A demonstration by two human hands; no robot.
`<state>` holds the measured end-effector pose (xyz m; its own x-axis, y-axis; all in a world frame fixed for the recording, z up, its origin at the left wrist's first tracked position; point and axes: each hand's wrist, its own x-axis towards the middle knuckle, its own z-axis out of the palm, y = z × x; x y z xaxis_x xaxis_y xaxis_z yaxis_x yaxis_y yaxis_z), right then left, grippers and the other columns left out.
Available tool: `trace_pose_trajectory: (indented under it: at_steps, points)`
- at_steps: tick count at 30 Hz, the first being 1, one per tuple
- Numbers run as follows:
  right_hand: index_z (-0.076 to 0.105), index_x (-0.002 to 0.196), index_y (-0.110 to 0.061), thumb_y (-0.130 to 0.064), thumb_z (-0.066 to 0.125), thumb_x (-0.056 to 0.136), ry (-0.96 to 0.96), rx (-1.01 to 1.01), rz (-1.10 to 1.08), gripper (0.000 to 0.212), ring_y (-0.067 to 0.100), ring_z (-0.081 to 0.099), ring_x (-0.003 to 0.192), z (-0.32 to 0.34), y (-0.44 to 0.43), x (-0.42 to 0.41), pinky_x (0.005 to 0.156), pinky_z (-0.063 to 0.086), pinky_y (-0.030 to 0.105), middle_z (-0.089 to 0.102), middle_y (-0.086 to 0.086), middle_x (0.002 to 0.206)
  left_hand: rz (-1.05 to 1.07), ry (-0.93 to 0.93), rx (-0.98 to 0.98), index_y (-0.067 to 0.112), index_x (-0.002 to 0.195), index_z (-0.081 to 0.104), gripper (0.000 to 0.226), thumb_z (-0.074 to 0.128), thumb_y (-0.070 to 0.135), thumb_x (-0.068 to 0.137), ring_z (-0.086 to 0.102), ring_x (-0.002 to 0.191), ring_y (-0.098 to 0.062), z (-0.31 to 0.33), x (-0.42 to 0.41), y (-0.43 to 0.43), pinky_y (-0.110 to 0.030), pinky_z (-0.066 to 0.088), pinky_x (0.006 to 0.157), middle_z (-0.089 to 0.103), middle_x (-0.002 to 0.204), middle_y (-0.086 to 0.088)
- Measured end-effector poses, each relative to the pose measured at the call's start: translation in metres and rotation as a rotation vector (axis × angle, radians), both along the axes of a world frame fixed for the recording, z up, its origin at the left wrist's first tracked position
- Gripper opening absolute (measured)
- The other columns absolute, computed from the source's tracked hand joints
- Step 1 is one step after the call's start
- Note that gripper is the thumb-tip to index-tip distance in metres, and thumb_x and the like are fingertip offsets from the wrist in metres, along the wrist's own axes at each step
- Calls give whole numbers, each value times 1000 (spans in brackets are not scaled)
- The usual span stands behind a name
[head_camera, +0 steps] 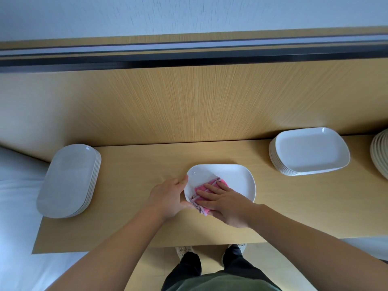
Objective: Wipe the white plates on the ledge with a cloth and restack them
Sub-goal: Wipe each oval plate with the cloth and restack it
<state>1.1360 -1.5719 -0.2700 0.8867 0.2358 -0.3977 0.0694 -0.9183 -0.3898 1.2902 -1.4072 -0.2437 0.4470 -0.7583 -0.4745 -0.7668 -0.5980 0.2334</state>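
The person is wiping a single white plate (235,181) that is lying on the wooden ledge (147,164) straight ahead of them. The right hand (226,204) is lying flat, fingers straight, pressing a pink cloth (200,188) onto the plate's near-left part, at about 7 o'clock on the dish. The left hand (168,196) is cupping the plate's rim at 9 o'clock, thumb over the edge and fingers curling beneath, steadying it. One stack of white plates (69,179) is sitting well apart at 9 o'clock from the plate, and a second stack (310,150) is sitting at 2 o'clock; a third pile (381,152) is showing at the frame's edge beyond it. The job is looking midway: which stack is wiped and which is waiting cannot be told, and this plate is not yet restacked.
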Motion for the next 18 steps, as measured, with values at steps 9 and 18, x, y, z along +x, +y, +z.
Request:
trace_pose_trajectory:
  at_steps: [9,18]
  points:
    - [37,148,-33,-46,19,95,-8,13,-81,58,17,13,148,-1,-33,-44,114,-12,32,25,-11,157,26,-14,32,35,153,7,93,54,70,81,41,126,-15,-8,3,1,-32,41,93,45,134,8]
    - [65,123,-27,1,56,90,-67,-30,9,44,9,40,138,11,-66,-52,108,39,40,53,-8,141,-46,-63,-33,28,154,8,94,54,67,82,37,125,-16,-6,0,2,-29,36,96,40,133,5]
